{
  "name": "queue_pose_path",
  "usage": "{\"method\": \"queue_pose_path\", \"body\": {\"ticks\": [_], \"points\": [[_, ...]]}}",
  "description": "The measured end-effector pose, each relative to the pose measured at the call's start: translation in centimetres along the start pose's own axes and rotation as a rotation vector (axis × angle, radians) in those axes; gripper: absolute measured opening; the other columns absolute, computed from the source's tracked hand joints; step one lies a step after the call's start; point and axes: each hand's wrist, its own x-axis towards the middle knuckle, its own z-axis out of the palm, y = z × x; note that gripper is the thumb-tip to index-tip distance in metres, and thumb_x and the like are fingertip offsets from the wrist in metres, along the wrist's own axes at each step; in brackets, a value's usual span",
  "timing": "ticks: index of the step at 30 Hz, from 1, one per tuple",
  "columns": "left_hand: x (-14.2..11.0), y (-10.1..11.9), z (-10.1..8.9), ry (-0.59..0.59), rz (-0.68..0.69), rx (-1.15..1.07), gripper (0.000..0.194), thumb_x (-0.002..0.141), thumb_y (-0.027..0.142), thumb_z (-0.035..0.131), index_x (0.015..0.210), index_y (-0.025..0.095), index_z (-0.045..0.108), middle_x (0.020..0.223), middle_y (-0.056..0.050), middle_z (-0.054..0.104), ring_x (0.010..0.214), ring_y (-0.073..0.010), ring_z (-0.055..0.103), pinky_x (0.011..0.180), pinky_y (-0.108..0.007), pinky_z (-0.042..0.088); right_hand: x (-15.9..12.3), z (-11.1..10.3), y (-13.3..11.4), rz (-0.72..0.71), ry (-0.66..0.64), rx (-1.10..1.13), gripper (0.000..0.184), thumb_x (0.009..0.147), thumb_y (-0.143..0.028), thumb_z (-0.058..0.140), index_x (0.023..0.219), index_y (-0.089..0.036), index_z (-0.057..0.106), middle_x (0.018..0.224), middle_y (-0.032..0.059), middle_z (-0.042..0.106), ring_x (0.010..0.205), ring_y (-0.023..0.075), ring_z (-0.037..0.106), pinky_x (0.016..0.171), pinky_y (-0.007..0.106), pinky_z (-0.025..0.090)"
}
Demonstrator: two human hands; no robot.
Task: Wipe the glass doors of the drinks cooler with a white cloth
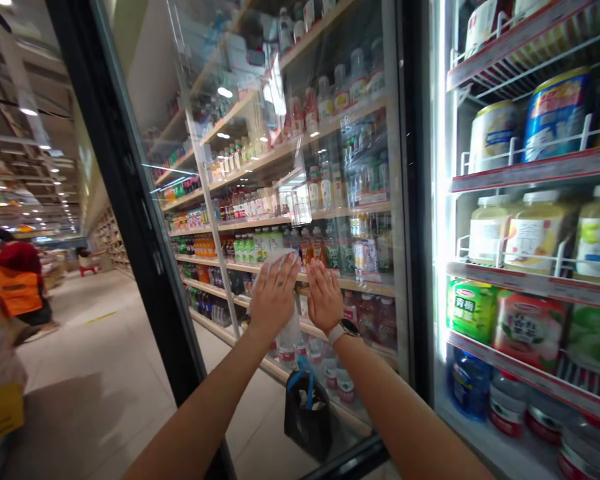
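Observation:
My left hand (274,293) lies with fingers extended over a thin white cloth (276,255), pressing it to the glass door (260,153). Parts of the cloth show past the fingertips and beside the palm; whether it is fabric or paper I cannot tell. Just to its right, my right hand (326,295) is held flat against or very close to the glass, fingers straight, with nothing visible in it. A dark watch (347,328) with a light strap is on my right wrist. The door stands open in its black frame (130,180).
To the right is a lit cooler with wire-fronted shelves (535,277) of bottles, cans and cartons. Through the glass appear wooden drink shelves (300,217) and a black bucket (307,417) with a blue cloth on the floor. A person in an orange vest (17,290) crouches far left.

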Motion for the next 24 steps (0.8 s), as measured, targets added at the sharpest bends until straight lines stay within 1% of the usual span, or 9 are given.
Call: {"method": "queue_pose_path", "body": {"ticks": [3,7,10,12,13,14,16,21,24], "points": [[-3.0,1.9,0.7,0.0,0.08,-0.012,0.051,0.093,0.017,0.043,0.144,0.016,0.047,0.147,-0.007,0.051,0.131,-0.0235,0.05,0.12,-0.043,0.022,-0.1,0.0,0.0,0.003,0.01,0.008,0.066,0.094,-0.019,0.031,0.157,-0.014,0.014,0.157,0.0111,0.036,0.149,0.0227,0.024,0.12,0.047,0.022],[-9.9,4.2,1.3,-0.071,0.117,-0.039,0.051,0.093,0.017,0.041,0.143,0.017,0.049,0.145,-0.007,0.054,0.128,-0.021,0.053,0.12,-0.041,0.022,-0.1,-0.1,0.2,-0.009,0.024,0.001,0.066,0.095,-0.02,0.03,0.158,-0.015,0.011,0.158,0.0105,0.036,0.149,0.0222,0.024,0.12,0.046,0.023],[-14.5,4.8,1.3,-0.11,0.178,-0.059,0.047,0.093,0.018,0.039,0.137,0.022,0.055,0.142,-0.003,0.057,0.122,-0.0182,0.056,0.12,-0.039,0.022,-0.1,-0.3,0.3,-0.006,0.009,0.003,0.066,0.095,-0.019,0.03,0.158,-0.015,0.01,0.158,0.0105,0.035,0.149,0.0224,0.024,0.12,0.047,0.022],[-15.8,4.5,1.1,-0.119,0.252,-0.058,0.046,0.094,0.018,0.038,0.134,0.025,0.058,0.142,0.0,0.057,0.12,-0.0159,0.057,0.12,-0.037,0.023,-0.1,-0.3,0.3,-0.006,0.003,0.002,0.067,0.094,-0.02,0.031,0.158,-0.014,0.01,0.158,0.0108,0.034,0.149,0.0226,0.024,0.121,0.047,0.022],[-15.8,4.1,0.9,-0.123,0.287,-0.053,0.045,0.094,0.018,0.038,0.134,0.026,0.058,0.143,0.001,0.056,0.12,-0.015,0.057,0.12,-0.036,0.023,-0.1,-0.4,0.3,-0.008,0.005,0.0,0.067,0.094,-0.02,0.031,0.158,-0.014,0.009,0.158,0.0108,0.035,0.15,0.0225,0.023,0.121,0.047,0.022],[-15.2,3.5,0.7,-0.127,0.31,-0.046,0.045,0.094,0.018,0.038,0.134,0.027,0.058,0.144,0.001,0.056,0.121,-0.0147,0.056,0.119,-0.036,0.024,-0.1,-0.4,0.2,-0.011,0.01,-0.004,0.067,0.094,-0.02,0.031,0.158,-0.014,0.009,0.158,0.0107,0.035,0.15,0.0224,0.022,0.121,0.047,0.021],[-12.5,1.7,0.0,-0.13,0.311,-0.032,0.046,0.094,0.018,0.04,0.137,0.026,0.055,0.145,-0.001,0.054,0.123,-0.0158,0.055,0.119,-0.036,0.024,-0.1,-0.4,0.2,-0.014,0.019,-0.011,0.067,0.094,-0.02,0.03,0.158,-0.013,0.009,0.158,0.0104,0.035,0.15,0.0224,0.022,0.121,0.046,0.022],[-2.0,-4.2,-2.2,-0.03,0.065,-0.009,0.057,0.092,0.019,0.045,0.148,0.02,0.04,0.148,-0.009,0.049,0.135,-0.0233,0.047,0.121,-0.044,0.019,-0.1,-0.3,0.1,-0.01,0.017,-0.014,0.066,0.094,-0.02,0.031,0.158,-0.014,0.012,0.159,0.0103,0.034,0.15,0.0225,0.023,0.12,0.046,0.023],[1.5,-5.9,-2.9,0.051,-0.056,-0.01,0.058,0.092,0.019,0.045,0.149,0.018,0.038,0.151,-0.011,0.046,0.139,-0.0256,0.043,0.121,-0.046,0.02,-0.2,-0.3,0.1,-0.01,0.022,-0.008,0.066,0.094,-0.02,0.031,0.157,-0.014,0.013,0.159,0.0109,0.033,0.15,0.0228,0.022,0.12,0.047,0.023]]}}
